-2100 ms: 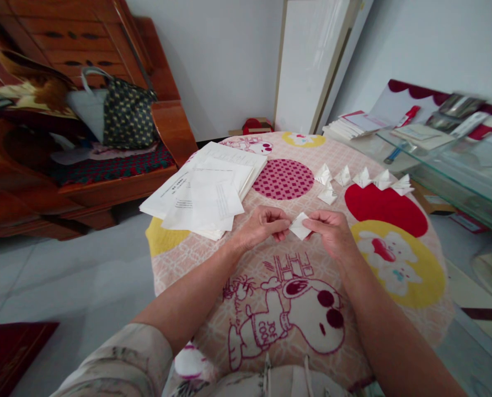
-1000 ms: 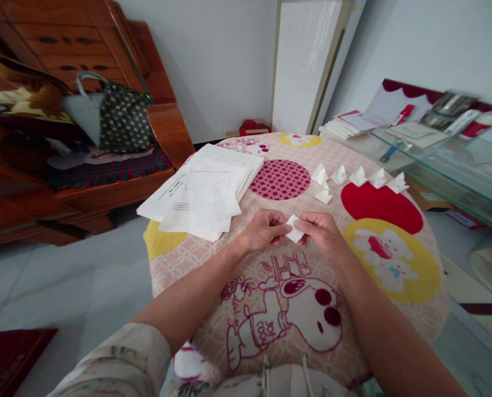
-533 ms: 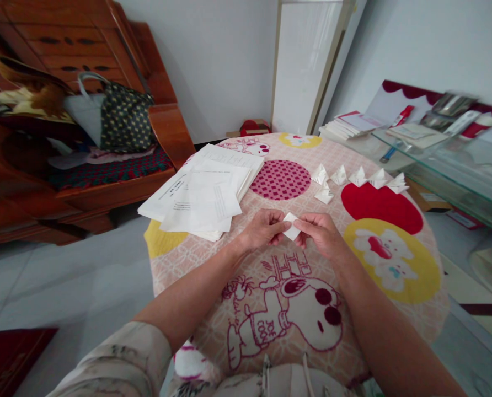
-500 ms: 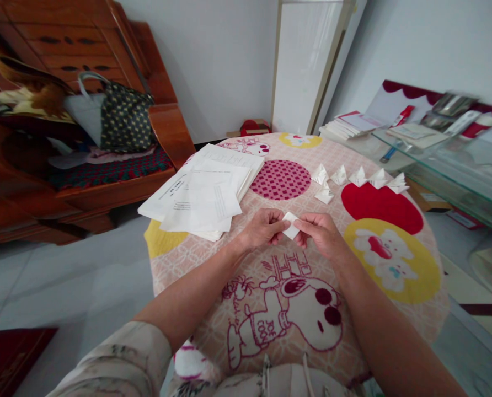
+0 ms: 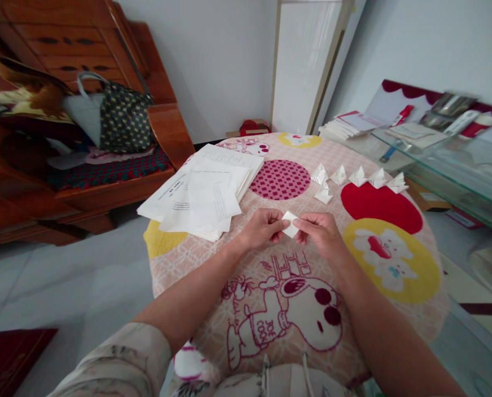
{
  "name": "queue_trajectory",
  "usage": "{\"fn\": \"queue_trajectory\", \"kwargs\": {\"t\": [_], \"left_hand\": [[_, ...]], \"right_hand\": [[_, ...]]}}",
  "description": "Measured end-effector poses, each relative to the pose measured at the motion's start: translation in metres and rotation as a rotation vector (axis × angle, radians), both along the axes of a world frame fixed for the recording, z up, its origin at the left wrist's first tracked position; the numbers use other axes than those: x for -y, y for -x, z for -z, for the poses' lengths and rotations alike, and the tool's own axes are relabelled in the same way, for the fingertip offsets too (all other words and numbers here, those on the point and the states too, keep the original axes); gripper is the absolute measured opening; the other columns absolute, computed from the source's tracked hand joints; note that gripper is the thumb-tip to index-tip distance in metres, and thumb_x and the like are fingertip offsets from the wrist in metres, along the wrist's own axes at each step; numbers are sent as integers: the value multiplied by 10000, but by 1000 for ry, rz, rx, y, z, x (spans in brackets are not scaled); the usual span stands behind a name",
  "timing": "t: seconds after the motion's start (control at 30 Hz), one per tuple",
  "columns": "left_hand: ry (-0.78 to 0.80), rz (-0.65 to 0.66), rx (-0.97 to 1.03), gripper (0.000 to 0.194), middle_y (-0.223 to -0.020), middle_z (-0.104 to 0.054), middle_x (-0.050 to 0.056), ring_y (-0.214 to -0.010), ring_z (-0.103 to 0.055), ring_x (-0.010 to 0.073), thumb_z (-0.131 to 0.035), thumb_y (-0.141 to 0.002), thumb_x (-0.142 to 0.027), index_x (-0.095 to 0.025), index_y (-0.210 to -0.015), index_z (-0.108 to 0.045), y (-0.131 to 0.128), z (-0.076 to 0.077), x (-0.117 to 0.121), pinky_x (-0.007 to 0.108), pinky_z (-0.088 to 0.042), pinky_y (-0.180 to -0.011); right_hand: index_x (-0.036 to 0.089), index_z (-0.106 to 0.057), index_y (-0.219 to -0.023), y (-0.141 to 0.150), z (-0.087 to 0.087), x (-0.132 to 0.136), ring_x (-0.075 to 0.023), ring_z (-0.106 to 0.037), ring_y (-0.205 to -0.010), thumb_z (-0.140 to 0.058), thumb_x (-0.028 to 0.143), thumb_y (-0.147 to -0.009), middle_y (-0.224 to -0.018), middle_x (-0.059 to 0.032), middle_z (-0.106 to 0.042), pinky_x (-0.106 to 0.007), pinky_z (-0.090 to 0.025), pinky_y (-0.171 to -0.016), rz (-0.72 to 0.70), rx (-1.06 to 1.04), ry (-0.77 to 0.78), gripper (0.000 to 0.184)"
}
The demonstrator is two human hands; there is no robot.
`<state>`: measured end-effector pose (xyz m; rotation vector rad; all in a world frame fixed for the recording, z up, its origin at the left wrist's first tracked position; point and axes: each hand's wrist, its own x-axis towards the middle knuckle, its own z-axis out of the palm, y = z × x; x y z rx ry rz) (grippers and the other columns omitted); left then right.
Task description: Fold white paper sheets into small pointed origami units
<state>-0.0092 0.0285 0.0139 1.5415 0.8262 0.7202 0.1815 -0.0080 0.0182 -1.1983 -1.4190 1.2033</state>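
Between my two hands is a small folded paper (image 5: 290, 225), white and diamond-shaped, held up above the table. My left hand (image 5: 263, 227) pinches its left corner between thumb and fingers. The right corner is pinched by my right hand (image 5: 318, 229) in the same way. Several folded paper pieces (image 5: 339, 175) with pointed tops stand in a row on the far right of the table, with one more in front of the row's left end. A stack of printed sheets (image 5: 204, 193) lies beyond my left hand.
A patterned cloth (image 5: 279, 320) covers the round table. Glass shelving (image 5: 456, 182) with booklets and metal bowls stands close on the right. On the left is a wooden bench (image 5: 117, 193) with a dark patterned bag (image 5: 126, 118) on it.
Almost nothing differs. Both hands keep their pinch on the folded paper, and the view has shifted very slightly.
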Motion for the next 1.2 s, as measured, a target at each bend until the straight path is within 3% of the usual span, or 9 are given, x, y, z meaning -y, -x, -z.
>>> {"fn": "queue_trajectory", "kwargs": {"t": [0.1, 0.17, 0.3, 0.37, 0.47, 0.63, 0.87, 1.03, 1.2], "left_hand": [[-114, -165, -69, 251, -642, -635, -1, -468, -552, 65, -650, -894, -374, -129, -842, -669, -1, 3, -3, 162, -377, -427], [-61, -248, -56, 285, -666, -663, 25, -493, -591, 83, -649, -895, -389, -117, -814, -677, -2, 4, -4, 180, -438, -457], [180, -134, 77, 339, -746, -726, 79, -642, -684, 123, -645, -902, -423, -106, -796, -700, -5, 2, -2, 232, -557, -625], [229, -105, 118, 327, -767, -737, 81, -668, -687, 120, -685, -873, -424, -107, -796, -707, -7, 1, -1, 230, -562, -655], [254, -170, 145, 302, -702, -706, 50, -606, -652, 101, -730, -830, -388, -106, -735, -676, -9, 3, -1, 215, -543, -613], [206, -256, 168, 272, -617, -618, -11, -549, -579, 70, -736, -801, -331, -116, -679, -624, -9, 9, -2, 190, -488, -552], [260, -278, 187, 268, -568, -571, -35, -499, -546, 55, -751, -777, -279, -120, -636, -587, -9, 7, -4, 174, -462, -508], [386, -303, 188, 176, -605, -666, 24, -516, -632, 96, -693, -831, -210, -109, -709, -617, -4, 2, -7, 183, -509, -515], [417, -276, 200, 132, -640, -714, 58, -518, -650, 102, -667, -848, -184, -96, -749, -664, -1, 1, -9, 173, -517, -508]], "right_hand": [[183, -594, -554, -2, 5, -2, -108, -466, -451, -639, 380, -844, -488, 11, -562, -244, -349, -462, 148, 195, -183, 354], [187, -549, -533, -1, 8, -2, -101, -419, -468, -608, 315, -857, -479, 24, -505, -251, -307, -483, 246, 399, -382, 354], [186, -529, -543, 6, 14, -1, -122, -430, -534, -535, 184, -876, -530, -9, -537, -287, -282, -545, 307, 827, -723, 334], [182, -563, -580, 11, 16, 1, -140, -456, -557, -515, 153, -891, -567, -35, -578, -305, -273, -554, 288, 975, -805, 316], [165, -631, -676, 17, 17, 3, -165, -500, -599, -516, 165, -919, -645, -74, -628, -319, -285, -566, 223, 1091, -851, 269], [156, -670, -757, 23, 14, 7, -192, -539, -662, -525, 223, -948, -724, -102, -660, -323, -337, -597, 106, 1122, -803, 249], [165, -678, -747, 23, 12, 8, -174, -532, -663, -526, 260, -966, -709, -78, -646, -305, -360, -603, 79, 1077, -771, 283], [185, -705, -794, 12, 6, 6, -180, -583, -692, -498, 185, -948, -714, -61, -642, -304, -443, -646, 133, 820, -768, 258], [215, -737, -1046, 2, 3, 0, -227, -664, -936, -520, 91, -875, -996, -96, -701, -376, -552, -839, 217, 662, -840, 303]]}}
